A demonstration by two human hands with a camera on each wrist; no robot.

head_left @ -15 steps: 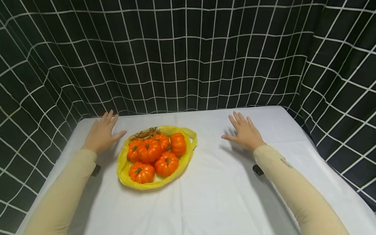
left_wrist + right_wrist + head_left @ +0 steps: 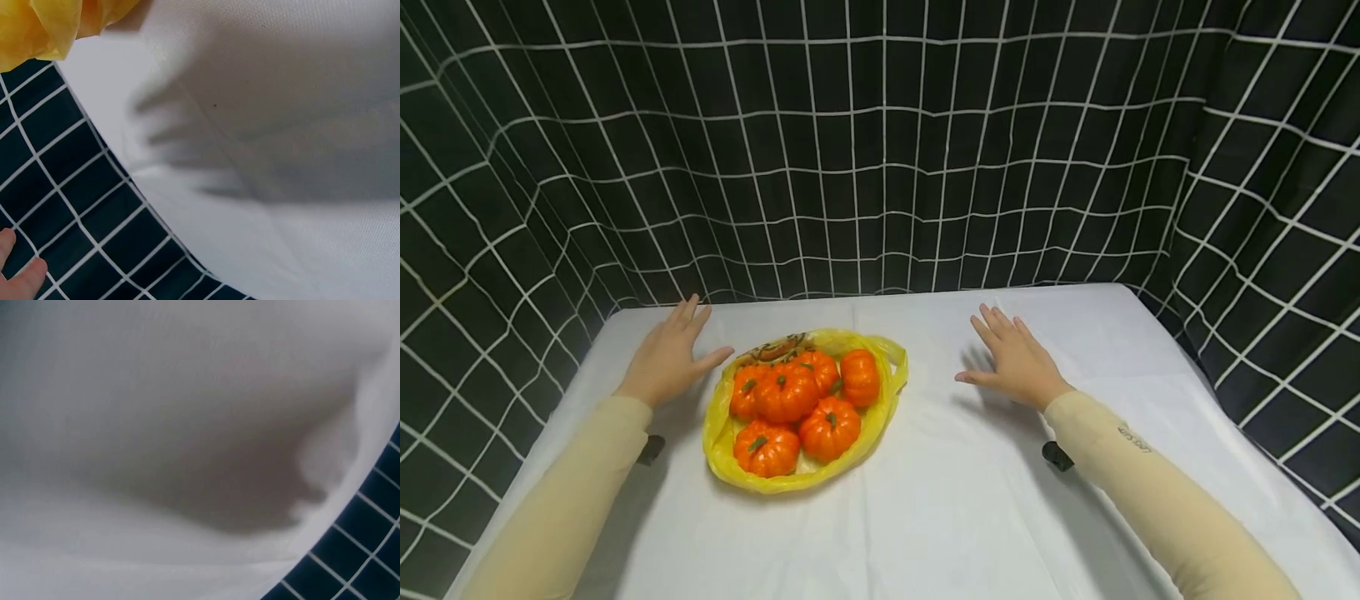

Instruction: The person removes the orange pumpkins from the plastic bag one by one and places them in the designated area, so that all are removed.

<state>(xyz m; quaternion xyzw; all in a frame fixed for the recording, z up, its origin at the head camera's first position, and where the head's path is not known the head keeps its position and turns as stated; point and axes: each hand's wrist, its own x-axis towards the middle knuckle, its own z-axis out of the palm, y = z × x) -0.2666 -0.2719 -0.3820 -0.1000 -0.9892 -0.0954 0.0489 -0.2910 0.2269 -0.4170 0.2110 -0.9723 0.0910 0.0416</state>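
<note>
A yellow plastic bag [image 2: 880, 425] lies open on a table covered with a white cloth [image 2: 955, 500], left of the middle and closer to the far edge than to the bottom of the head view. Its rim is spread in a rough oval, with a handle loop [image 2: 900, 363] toward the table's right edge and dark printing on the film at the far side. Six orange pumpkins [image 2: 786, 393] with green stems sit inside, bunched together; the one nearest the handle is tipped on its side.

The left hand [image 2: 662, 357] hovers near the far left corner, fingers straight and spread, holding nothing; its thumb points at the bag's rim, but whether they touch I cannot tell. The right hand [image 2: 1021, 363], also spread and holding nothing, hovers toward the far right corner, well apart from the bag. Beyond the far edge hangs a dark curtain [image 2: 901, 190] with a white grid.
</note>
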